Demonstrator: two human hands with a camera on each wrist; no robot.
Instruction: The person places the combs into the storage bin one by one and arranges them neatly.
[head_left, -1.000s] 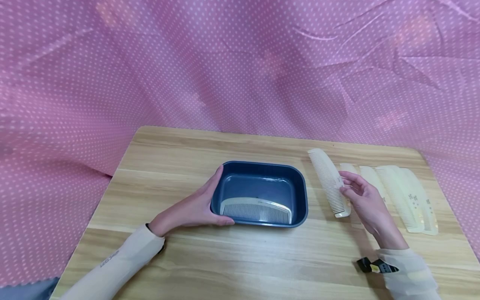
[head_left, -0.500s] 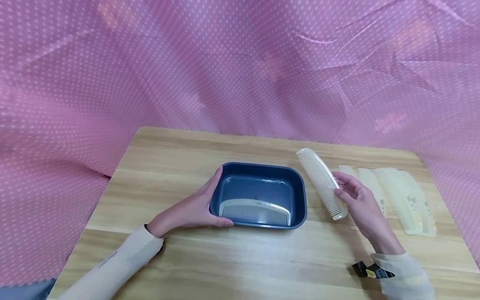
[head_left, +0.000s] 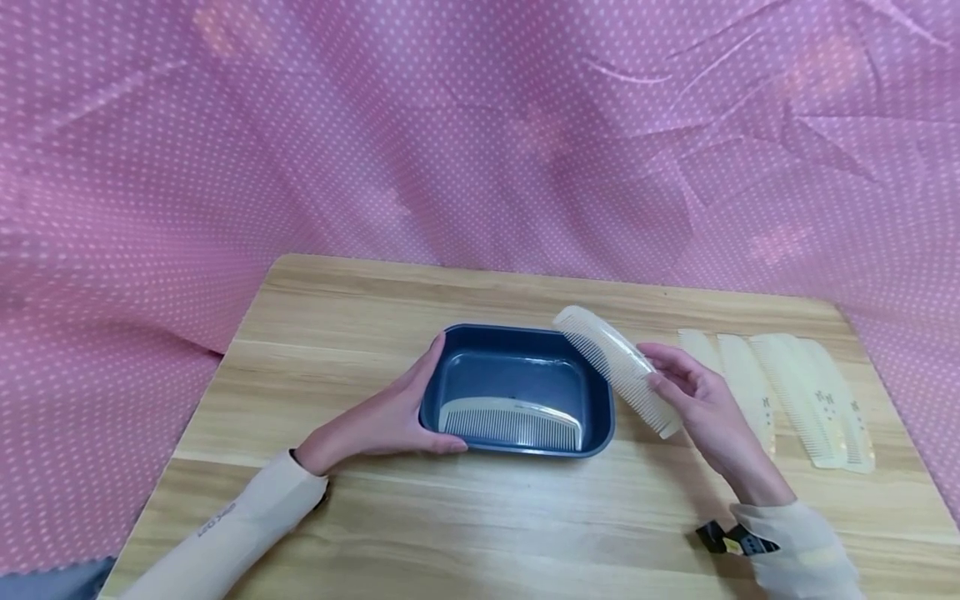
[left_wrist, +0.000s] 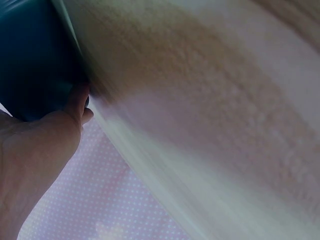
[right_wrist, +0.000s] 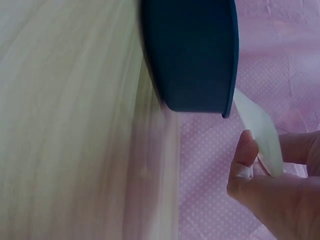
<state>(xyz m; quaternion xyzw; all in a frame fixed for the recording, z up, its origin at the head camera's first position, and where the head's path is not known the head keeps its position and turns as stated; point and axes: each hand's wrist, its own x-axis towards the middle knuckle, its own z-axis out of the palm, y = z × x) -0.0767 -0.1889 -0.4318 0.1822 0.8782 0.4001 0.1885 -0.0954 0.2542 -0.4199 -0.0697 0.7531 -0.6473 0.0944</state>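
Obliquely, comb pinched by right hand juts leftward over tray gripped by left hand.

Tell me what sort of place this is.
Perhaps an improvised tabletop workspace, screened off for filming: there's pink dotted cloth on three sides of a table, plus a black wrist-worn device.

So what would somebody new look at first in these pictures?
Probably the big pink cloth with white dots, hanging behind the wooden table. Next, the dark blue box near the table's middle, gripped at its left end by the left hand, with one pale comb inside along its near side. Then the tilted comb in the right hand, by the box's right end, with more pale combs lying farther right.
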